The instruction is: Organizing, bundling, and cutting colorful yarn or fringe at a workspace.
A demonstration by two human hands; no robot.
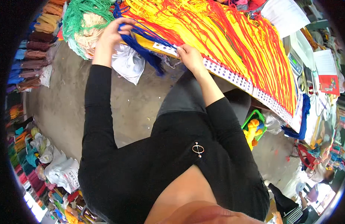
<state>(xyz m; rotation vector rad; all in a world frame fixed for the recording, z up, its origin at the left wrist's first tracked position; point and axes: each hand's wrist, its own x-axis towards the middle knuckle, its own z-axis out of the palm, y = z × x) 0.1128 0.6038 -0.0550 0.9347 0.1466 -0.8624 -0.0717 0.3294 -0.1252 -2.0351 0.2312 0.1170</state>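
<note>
most of the long white punched card strip (pixel 236 78) along the worktop's near edge already carries red and yellow yarn strands (pixel 232 41). the left end looks unfinished: left hand (pixel 114 33) is closed around a dark blue yarn bundle (pixel 142 46), right hand (pixel 191 58) pinches at the strip. fingertips are hidden, and the worktop's far edge is cut off.

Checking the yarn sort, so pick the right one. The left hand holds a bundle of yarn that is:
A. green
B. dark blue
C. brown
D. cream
B: the left hand grips a dark blue yarn bundle that trails down past the table edge, while the green yarn lies beside it, ungripped.
</note>
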